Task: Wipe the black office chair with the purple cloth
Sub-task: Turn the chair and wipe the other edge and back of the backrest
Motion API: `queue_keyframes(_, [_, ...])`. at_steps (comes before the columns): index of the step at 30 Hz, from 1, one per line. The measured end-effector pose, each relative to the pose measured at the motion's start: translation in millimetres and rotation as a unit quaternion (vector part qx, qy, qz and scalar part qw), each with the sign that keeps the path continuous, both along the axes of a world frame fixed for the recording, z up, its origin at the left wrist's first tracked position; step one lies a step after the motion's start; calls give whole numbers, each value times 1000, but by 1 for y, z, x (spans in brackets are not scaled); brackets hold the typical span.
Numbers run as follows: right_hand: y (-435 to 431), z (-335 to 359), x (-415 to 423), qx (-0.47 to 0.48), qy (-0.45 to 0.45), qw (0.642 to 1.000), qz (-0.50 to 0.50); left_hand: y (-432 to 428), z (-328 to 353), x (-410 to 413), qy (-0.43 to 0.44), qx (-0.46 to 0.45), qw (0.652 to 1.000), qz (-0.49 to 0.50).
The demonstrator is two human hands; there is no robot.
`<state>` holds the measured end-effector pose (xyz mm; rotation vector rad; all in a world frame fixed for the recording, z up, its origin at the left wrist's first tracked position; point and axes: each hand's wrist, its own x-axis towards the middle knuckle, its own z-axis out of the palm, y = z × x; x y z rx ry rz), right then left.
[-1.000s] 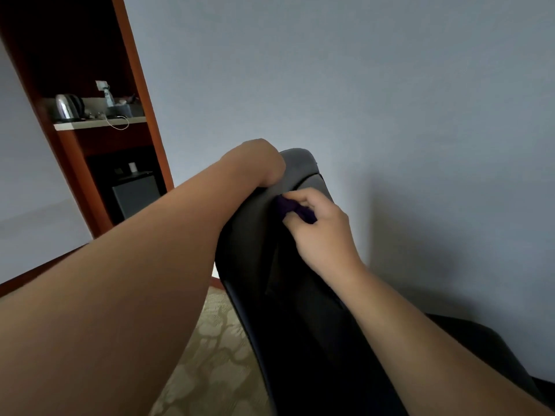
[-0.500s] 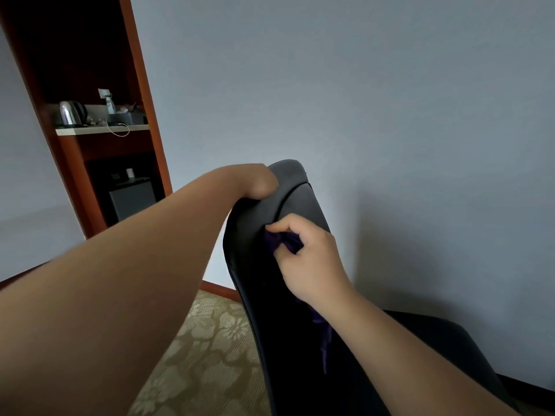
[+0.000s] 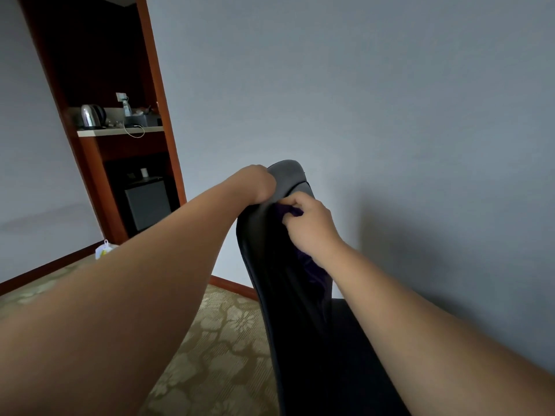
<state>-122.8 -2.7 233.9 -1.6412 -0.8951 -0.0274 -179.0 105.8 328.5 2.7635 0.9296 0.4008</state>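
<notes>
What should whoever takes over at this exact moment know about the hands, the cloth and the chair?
The left hand grips the top edge of the black office chair backrest, steadying it.
The right hand holds the purple cloth bunched in its fingers against the upper backrest, just below the other hand; a tail of cloth hangs under the wrist.
Done: wiping is at the top of the backrest; how much is already clean cannot be told.
Left: probably the lower backrest and the seat.
</notes>
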Motion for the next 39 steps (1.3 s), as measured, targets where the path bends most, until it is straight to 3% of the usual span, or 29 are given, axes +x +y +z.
queue_keyframes(9, [-60, -34, -55, 47, 3, 995, 85, -16, 1, -9, -1, -2, 1000, 30])
queue_keyframes(17, [-100, -51, -86, 105, -9, 991, 78, -41, 0, -21, -13, -2, 999, 45])
queue_keyframes(22, [-115, -58, -111, 196, 95, 976, 12, -70, 2, -28, 14, 8, 999, 39])
queue_keyframes(28, [-130, -29, -136, 299, 167, 938, -49, -93, -5, -32, -57, -5, 997, 47])
queue_keyframes(34, [-149, 33, -141, 333, 86, 938, -48, -129, -9, -48, -102, -46, 994, 10])
queue_keyframes(37, [-172, 26, -144, 305, -19, 946, -109, -152, -10, -58, -119, -107, 985, -57])
queue_keyframes(39, [-188, 4, -144, 294, -82, 941, -145, -165, -8, -54, -113, -97, 988, -44])
